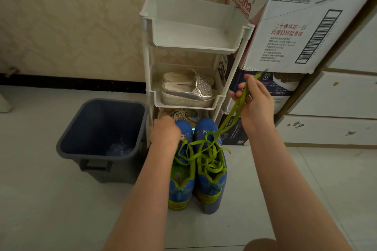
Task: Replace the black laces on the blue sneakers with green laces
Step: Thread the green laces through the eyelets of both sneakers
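"Head view: where are the sneakers (210,171)?"

"Side by side on the floor, toes toward the rack (149,67), with the bin (85,161) just beside them."

"And the lacing?"

"The green laces (204,156) lie in a loose tangle over both tongues. No black lace shows anywhere, so I judge the removal done."

"Threaded yet?"

"Partly at best. Some green seems to run through eyelets, but the tangle hides how many. Most of the threading, and the tying, looks left to do."

"Hands?"

"The right hand (255,100) is raised well above the sneakers, pinching one green strand that runs taut from the sneaker nearer it. The left hand (165,130) rests at the other sneaker's toe end. Its fingers are hidden behind the knuckles, so I cannot tell whether it grips."
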